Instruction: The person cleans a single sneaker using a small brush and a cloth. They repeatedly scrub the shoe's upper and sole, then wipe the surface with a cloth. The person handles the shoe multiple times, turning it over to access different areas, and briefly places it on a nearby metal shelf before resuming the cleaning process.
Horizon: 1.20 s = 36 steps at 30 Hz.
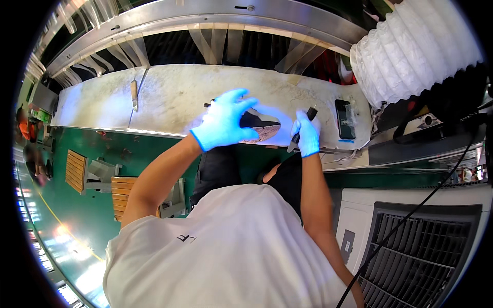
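My left hand (223, 120), in a pale glove with a blue cuff, spreads its fingers over a dark shoe (264, 124) at the near edge of the bench. The shoe's one visible end has a mottled pinkish underside; the glove covers much of the rest. To the right, my right hand (307, 134), gloved alike, is closed around a black-handled knife (311, 113). Its grey blade-like end sticks out below the fist, apart from the shoe.
A long worn bench top (179, 97) runs across, under a metal frame with clear strips. A wooden-handled tool (134, 95) lies on its left part, a dark phone (344, 119) on its right. A white ribbed duct (416, 51) hangs at the right. Slatted stools (76, 172) stand behind left.
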Available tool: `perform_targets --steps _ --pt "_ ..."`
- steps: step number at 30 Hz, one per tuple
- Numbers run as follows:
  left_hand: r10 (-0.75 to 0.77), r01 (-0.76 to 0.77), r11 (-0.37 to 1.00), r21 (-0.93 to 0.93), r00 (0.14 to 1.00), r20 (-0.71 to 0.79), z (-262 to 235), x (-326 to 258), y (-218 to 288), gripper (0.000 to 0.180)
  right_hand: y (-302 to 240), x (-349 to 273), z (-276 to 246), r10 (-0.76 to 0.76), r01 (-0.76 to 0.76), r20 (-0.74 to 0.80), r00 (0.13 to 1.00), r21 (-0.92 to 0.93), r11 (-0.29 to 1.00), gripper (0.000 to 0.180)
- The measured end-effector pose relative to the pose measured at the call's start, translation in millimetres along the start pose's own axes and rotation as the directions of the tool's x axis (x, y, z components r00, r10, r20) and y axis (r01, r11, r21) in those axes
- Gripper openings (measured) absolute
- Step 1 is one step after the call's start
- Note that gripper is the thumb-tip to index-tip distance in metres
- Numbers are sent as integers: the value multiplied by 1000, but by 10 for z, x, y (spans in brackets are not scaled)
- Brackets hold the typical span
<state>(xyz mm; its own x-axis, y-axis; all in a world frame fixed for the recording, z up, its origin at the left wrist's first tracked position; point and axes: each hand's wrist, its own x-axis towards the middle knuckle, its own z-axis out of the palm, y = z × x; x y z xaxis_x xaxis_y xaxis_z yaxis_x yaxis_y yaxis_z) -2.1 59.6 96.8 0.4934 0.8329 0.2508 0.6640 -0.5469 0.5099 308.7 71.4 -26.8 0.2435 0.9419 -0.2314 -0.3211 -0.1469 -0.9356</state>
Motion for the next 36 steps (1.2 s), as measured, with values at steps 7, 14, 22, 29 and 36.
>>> perform_targets --steps 7,14,22,29,36 --pt "25 20 983 -181 971 238 94 581 482 68 -174 -175 267 9 -11 -10 1000 -239 971 22" --pt "77 -84 988 -126 995 -59 -68 -121 -532 71 -498 132 93 57 54 272 961 -386 921 38" --pt "-16 25 998 -64 990 137 28 -11 -211 76 -627 57 351 274 -101 189 943 -623 776 39" --pt "63 -72 997 32 974 217 277 308 -34 87 -582 84 202 353 -144 181 918 -677 722 46" --pt "109 -143 982 125 963 246 268 411 55 85 -545 200 403 31 -8 -72 997 298 954 42"
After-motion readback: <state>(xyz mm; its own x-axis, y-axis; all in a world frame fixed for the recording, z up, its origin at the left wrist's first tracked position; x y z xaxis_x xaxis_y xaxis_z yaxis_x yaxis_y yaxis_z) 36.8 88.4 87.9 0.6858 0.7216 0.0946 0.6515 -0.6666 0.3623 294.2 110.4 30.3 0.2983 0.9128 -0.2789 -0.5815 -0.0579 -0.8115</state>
